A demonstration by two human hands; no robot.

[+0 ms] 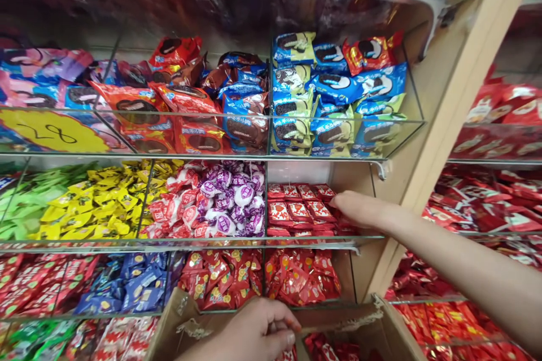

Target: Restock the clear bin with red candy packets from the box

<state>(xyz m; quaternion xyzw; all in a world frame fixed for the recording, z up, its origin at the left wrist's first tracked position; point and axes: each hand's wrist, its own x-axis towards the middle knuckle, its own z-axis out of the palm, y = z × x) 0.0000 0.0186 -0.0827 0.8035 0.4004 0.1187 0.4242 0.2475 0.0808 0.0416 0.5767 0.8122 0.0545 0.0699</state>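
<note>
Far left, a yellow price card (53, 131) marked 28 is seen on the upper shelf front. Below it, yellow-wrapped sweets (99, 206) are heaped loosely, then purple-and-white sweets (231, 197) in the neighbouring compartment.

At lower centre, a cardboard box (174, 318) is seen in front of the shelves, its flaps raised. The left hand (257, 324) is held over it, fingers curled loosely inward; whether anything is gripped cannot be told, since the fingertips are turned down towards the box. More red packets (324, 348) are seen inside, just right of that hand.

Above, on the middle shelf, flat red packets (293, 210) are laid in stacked rows (far neater than the heaps alongside), between a glass divider and the wooden side panel. The right hand (354, 208) is placed at their right end. Its fingers are partly bent and mostly hidden, so its hold, if any, cannot be told.

For good work here, packets are best set face up, edges squared to the row, with light finger pressure so that neighbours are not dislodged. The wrist should be kept above the glass front strip (322, 241).
</note>
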